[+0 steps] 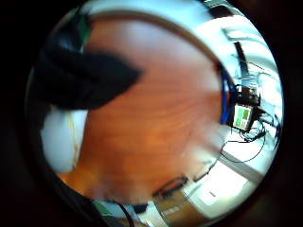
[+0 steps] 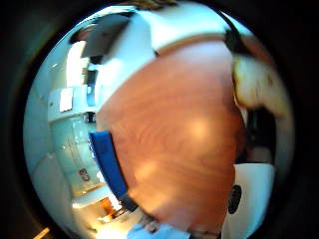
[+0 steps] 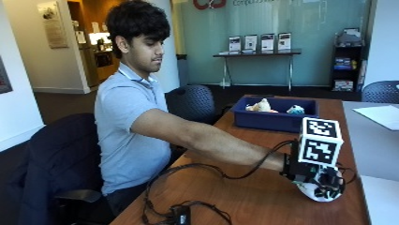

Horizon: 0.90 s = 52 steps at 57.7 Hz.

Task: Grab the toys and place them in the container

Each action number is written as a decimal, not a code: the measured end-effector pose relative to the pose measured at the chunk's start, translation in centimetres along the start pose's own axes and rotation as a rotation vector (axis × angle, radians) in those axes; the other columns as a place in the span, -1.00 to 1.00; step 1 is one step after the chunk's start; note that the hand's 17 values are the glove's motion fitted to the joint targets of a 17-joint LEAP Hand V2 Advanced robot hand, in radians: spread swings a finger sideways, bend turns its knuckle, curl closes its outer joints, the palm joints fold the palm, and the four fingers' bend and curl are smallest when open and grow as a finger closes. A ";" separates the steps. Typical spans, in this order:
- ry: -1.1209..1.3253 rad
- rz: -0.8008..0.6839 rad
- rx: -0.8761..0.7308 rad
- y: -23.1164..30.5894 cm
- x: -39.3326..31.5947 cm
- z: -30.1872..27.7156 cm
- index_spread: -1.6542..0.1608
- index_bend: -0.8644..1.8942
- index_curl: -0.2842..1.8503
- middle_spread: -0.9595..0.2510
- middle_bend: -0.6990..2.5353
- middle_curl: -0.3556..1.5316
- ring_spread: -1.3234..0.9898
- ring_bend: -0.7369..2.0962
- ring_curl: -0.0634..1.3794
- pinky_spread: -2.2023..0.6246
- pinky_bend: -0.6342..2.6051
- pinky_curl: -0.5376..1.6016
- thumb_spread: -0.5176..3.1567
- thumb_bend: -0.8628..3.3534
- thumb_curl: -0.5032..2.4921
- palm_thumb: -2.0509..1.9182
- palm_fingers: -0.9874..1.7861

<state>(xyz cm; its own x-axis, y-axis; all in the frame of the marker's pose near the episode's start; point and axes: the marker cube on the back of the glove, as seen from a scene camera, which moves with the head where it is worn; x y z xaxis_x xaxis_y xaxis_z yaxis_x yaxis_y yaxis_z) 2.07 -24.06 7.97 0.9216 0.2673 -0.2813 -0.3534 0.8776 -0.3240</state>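
In the outside view my gloved right hand (image 3: pixel 314 178) is at the table's near right corner, fingers curled over a round white toy (image 3: pixel 314 193) that rests on the wood. The little finger side palm view shows that white toy (image 1: pixel 61 139) close under a black gloved finger (image 1: pixel 87 78). The blue container (image 3: pixel 274 119) stands at the far end of the table, well away from the hand, and holds a cream toy (image 3: pixel 261 106) and a teal toy (image 3: pixel 295 110). The container (image 2: pixel 107 162) also shows across the wood in the thumb side palm view.
The wooden table (image 3: pixel 249 187) ends just right of the hand, where a white table (image 3: pixel 380 154) with a paper sheet (image 3: pixel 380 115) adjoins. Black cables (image 3: pixel 187 206) lie near the front edge. Office chairs (image 3: pixel 193 103) stand behind the person.
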 end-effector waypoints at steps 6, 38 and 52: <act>-0.036 -0.019 0.074 0.3 -0.4 -1.7 0.53 -0.23 -0.35 0.64 -0.40 -0.34 0.04 0.06 -0.35 0.37 0.04 -0.21 0.17 -0.35 -0.33 0.38 0.33; -0.074 -0.280 0.225 5.1 -20.4 -14.6 0.63 -0.23 -0.22 0.58 -0.39 -0.22 -0.05 0.09 -0.23 0.29 0.01 -0.13 0.09 -0.33 -0.22 0.47 0.44; -0.041 -0.485 0.194 7.3 -35.2 -14.7 0.63 -0.24 -0.19 0.58 -0.41 -0.19 -0.05 0.08 -0.22 0.29 0.00 -0.12 0.09 -0.33 -0.20 0.47 0.45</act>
<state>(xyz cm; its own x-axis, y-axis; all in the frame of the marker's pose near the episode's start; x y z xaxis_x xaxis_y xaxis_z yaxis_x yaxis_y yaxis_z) -35.30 -32.89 2.20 0.9788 -0.1765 -0.1037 0.1485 0.9608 -0.2340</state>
